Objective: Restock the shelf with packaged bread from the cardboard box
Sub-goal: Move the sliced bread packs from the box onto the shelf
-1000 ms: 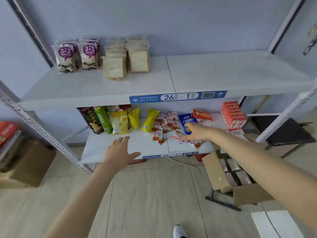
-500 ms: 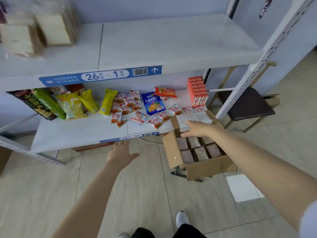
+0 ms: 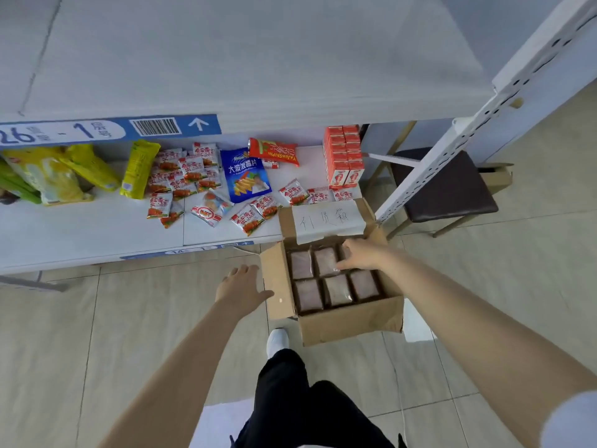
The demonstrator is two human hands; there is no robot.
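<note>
An open cardboard box (image 3: 352,321) stands on the floor below the right end of the lower shelf (image 3: 80,231). Several packets of dark bread (image 3: 337,290) lie flat inside it in two rows. My right hand (image 3: 361,258) reaches into the box and lies over the back right packet, thumb pointing left across the middle one; no packet is lifted. My left hand (image 3: 240,286) hovers open beside the box's left flap (image 3: 277,286), fingers spread. The white upper shelf (image 3: 258,59) fills the top of the view and shows bare board here.
Small red snack packets (image 3: 193,176), yellow bags (image 3: 139,168), a blue bag (image 3: 247,176) and red cartons (image 3: 344,156) cover the lower shelf. A perforated white upright (image 3: 452,140) and a dark stool (image 3: 445,185) stand right of the box. My shoe (image 3: 277,341) is just left of it.
The view swung down and right from the shelves to the box. My right hand left the lower shelf and went into the box; my left hand dropped to the box's left flap.
</note>
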